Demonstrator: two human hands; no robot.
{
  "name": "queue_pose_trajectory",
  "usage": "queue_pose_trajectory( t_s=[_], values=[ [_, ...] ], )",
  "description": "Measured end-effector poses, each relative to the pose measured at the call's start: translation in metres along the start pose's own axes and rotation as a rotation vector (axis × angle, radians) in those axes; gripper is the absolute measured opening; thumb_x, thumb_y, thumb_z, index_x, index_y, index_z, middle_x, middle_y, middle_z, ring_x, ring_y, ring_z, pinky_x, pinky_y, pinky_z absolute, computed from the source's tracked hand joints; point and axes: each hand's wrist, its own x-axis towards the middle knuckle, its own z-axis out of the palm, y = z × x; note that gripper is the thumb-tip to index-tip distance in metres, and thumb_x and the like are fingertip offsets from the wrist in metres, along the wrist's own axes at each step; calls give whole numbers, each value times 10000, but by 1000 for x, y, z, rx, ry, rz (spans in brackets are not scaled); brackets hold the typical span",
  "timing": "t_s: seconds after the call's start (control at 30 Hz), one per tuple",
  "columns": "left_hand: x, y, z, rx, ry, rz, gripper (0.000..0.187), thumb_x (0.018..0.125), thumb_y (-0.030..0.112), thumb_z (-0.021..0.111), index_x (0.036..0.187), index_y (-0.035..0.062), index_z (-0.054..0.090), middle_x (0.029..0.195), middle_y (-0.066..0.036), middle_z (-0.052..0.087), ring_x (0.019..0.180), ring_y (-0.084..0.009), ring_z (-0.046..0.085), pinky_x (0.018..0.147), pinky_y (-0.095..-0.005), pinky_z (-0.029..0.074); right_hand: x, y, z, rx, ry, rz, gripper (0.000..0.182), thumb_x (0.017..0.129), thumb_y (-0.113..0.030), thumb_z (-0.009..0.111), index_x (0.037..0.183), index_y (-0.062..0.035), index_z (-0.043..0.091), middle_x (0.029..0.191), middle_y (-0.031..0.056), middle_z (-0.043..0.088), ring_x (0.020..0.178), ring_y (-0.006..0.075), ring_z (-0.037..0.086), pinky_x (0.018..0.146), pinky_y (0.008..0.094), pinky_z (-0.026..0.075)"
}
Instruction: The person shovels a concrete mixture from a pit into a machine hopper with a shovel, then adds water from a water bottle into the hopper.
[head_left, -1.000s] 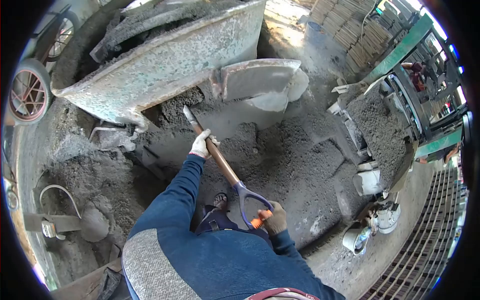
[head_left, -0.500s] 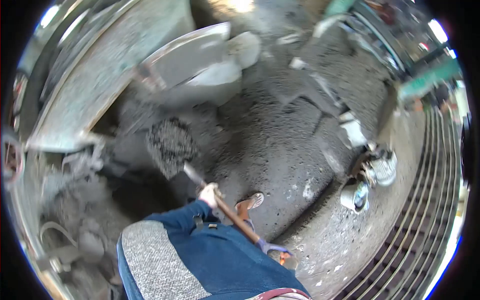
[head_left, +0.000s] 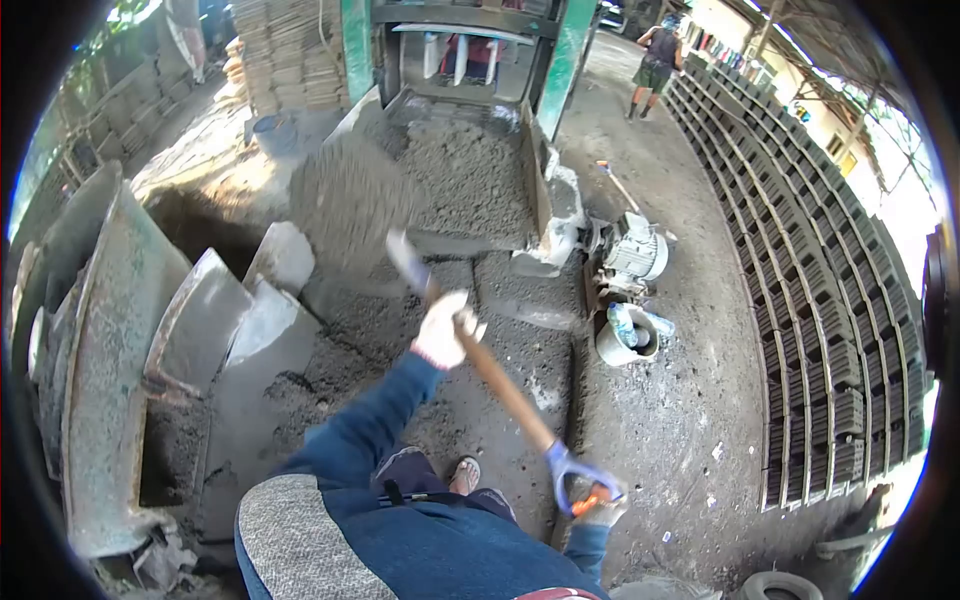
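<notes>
A shovel [head_left: 510, 394] with a wooden shaft slants across the middle of the head view. My left hand [head_left: 442, 330], in a pale glove, is wrapped round the shaft close to the metal socket. At the other end, my right hand [head_left: 600, 508] is closed on the purple-blue handle grip, where some orange shows. A heap of damp grey mix [head_left: 355, 205], smeared by motion, covers the blade and hides it. This load hangs beside the left edge of a low bay holding more grey mix [head_left: 465, 175].
A green-framed machine [head_left: 565, 70] stands behind the bay. To its right are a motor [head_left: 637, 255] and a bucket [head_left: 622, 345]. Racks of grey blocks [head_left: 800, 300] line the right side, with another person [head_left: 657, 65] walking beyond. A large metal drum [head_left: 115, 350] stands at left.
My view has swung up and turned toward the machine and bay. The loaded shovel has moved from the floor beside the drum toward the bay, both hands still on it.
</notes>
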Motion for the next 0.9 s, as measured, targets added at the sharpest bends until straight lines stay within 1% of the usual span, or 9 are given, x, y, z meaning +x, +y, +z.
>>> queue_pose_trajectory(
  t_s=[0.1,0.17,0.33,0.43,0.57,0.6,0.67,0.8,0.9],
  values=[
    [65,47,116,12,-340,31,168,887,194,653,804,172,510,663,-8,503,591,-211,514,703,-448,497,30,-55,80,278,-132,-352,142,810,-88,720,889,-78,602,801,62,624,638,197,620,586,359,560],
    [101,76,166,54,-476,10,165,854,184,687,776,140,548,660,-36,532,623,-230,550,701,-432,517,33,-96,127,-572,73,-1048,253,803,-135,784,967,-66,603,834,57,625,721,200,633,687,351,567],
    [168,123,176,6,-409,74,161,812,156,672,768,106,526,694,-63,520,651,-236,543,692,-437,541,16,-131,228,-737,-366,-1349,404,724,-183,847,1054,-86,636,997,47,651,986,216,649,939,472,478],
    [227,136,111,59,-242,123,182,813,191,656,747,146,492,665,-28,492,590,-205,504,595,-399,510,-30,-140,262,-1250,-790,-1160,527,713,-138,794,1222,-102,663,1177,83,639,1196,271,575,1110,471,375],
    [157,90,101,182,-173,23,135,893,179,634,826,126,530,597,-1,475,523,-184,495,611,-445,506,29,13,167,-755,-180,-612,845,758,-84,769,1493,-1,361,1239,166,598,1189,283,566,1032,393,442],
    [141,69,86,198,-281,4,106,892,167,648,864,111,563,609,-14,512,529,-189,525,604,-451,523,29,16,142,-551,-82,68,792,754,15,700,1474,24,369,1135,128,639,993,253,647,854,330,536],
    [81,42,83,154,-307,-136,95,887,164,675,895,104,601,641,-36,566,550,-204,575,648,-468,549,43,83,37,-232,-3,261,511,764,0,635,1267,-20,548,914,62,636,736,169,634,599,300,542],
    [24,5,67,232,-251,-334,77,894,93,672,915,63,605,744,-65,613,616,-246,648,708,-533,583,-7,97,-154,23,-248,659,426,839,-145,709,1240,-28,621,1213,147,669,1113,286,642,1045,467,491],
    [14,-20,46,45,-147,-460,92,855,60,675,859,82,586,726,-77,594,599,-266,621,706,-549,569,-56,-9,-85,-169,94,722,350,841,-166,681,1154,-17,637,996,140,688,888,285,677,838,446,572]
  ],
)
